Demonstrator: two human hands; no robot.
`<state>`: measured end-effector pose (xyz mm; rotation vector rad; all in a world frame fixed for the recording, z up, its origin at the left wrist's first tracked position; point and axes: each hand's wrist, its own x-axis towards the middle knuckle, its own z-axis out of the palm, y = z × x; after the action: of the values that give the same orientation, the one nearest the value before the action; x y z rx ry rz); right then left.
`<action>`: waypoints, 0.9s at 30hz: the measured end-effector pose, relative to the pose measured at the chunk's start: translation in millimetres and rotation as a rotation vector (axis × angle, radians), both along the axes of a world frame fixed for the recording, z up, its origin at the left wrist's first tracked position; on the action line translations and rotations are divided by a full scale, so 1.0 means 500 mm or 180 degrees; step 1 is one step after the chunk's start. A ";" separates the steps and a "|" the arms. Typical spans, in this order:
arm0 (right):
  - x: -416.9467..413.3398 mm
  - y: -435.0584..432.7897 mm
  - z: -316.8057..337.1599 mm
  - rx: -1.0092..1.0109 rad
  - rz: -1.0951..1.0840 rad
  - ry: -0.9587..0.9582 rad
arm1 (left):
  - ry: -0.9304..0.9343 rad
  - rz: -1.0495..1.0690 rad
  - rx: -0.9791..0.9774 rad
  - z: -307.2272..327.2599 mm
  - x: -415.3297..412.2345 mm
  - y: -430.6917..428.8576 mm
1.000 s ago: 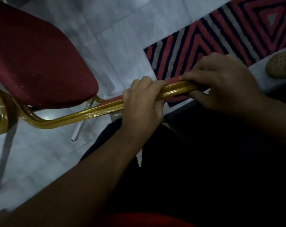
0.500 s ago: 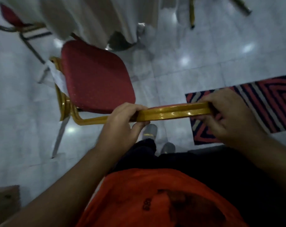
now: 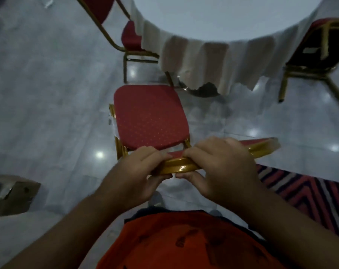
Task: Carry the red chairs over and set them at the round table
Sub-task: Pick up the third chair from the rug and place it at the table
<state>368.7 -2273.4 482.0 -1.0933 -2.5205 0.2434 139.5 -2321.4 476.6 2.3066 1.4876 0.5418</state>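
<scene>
A red chair (image 3: 149,115) with a gold frame faces the round table (image 3: 223,18), which wears a white cloth hanging in folds. Its seat sits just short of the cloth's edge. My left hand (image 3: 139,175) and my right hand (image 3: 219,167) both grip the gold top rail of the chair's back, side by side, nearly touching. The chair's legs are hidden under the seat. Two more red chairs stand at the table: one at the upper left (image 3: 129,35) and one at the upper right (image 3: 319,51).
A striped red and dark rug (image 3: 310,195) lies at the right on the pale tiled floor. A cardboard box (image 3: 11,193) sits at the left edge. My feet show below the chair back.
The chair has come forward to the round table, which now fills the top of the view. My hands have slid closer together on the top rail. The rug has fallen behind to the right.
</scene>
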 end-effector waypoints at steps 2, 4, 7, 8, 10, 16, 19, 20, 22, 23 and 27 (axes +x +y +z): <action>-0.063 -0.001 0.023 -0.0219 0.0196 -0.0271 | -0.0090 0.0278 -0.0194 0.006 -0.056 -0.030; -0.093 0.005 0.034 -0.0406 0.0334 -0.0437 | -0.0103 0.0582 -0.0349 0.015 -0.086 -0.062; -0.076 0.024 0.021 -0.0668 0.0344 -0.0360 | 0.0184 0.0687 -0.0223 0.018 -0.071 -0.078; -0.067 0.028 0.010 -0.0802 0.0305 -0.0239 | 0.0286 0.0737 -0.0109 0.013 -0.065 -0.080; -0.067 0.027 -0.012 -0.1036 0.0216 -0.0035 | 0.0373 0.0862 0.0247 -0.005 -0.070 -0.084; -0.141 0.045 -0.055 -0.0717 0.0381 -0.0129 | 0.0132 0.1117 0.0851 -0.074 -0.143 -0.091; -0.134 0.058 -0.055 -0.0639 0.0262 -0.0163 | -0.0049 0.0982 0.0929 -0.086 -0.145 -0.054; -0.126 0.060 -0.056 -0.0650 0.0191 -0.0138 | -0.0118 0.0896 0.0945 -0.086 -0.144 -0.041; -0.107 0.059 -0.056 -0.0656 0.0001 -0.0058 | -0.0208 0.0660 0.0993 -0.085 -0.139 -0.010; -0.101 0.057 -0.059 -0.0660 -0.0089 -0.0019 | -0.0242 0.0554 0.0986 -0.087 -0.139 0.004; -0.072 0.041 -0.070 -0.0630 -0.0424 0.0059 | -0.0334 0.0236 0.0936 -0.091 -0.124 0.055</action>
<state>332.8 -2252.8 447.0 -1.3220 -2.4350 0.4716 77.4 -2294.1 431.2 2.3994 1.5349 0.9442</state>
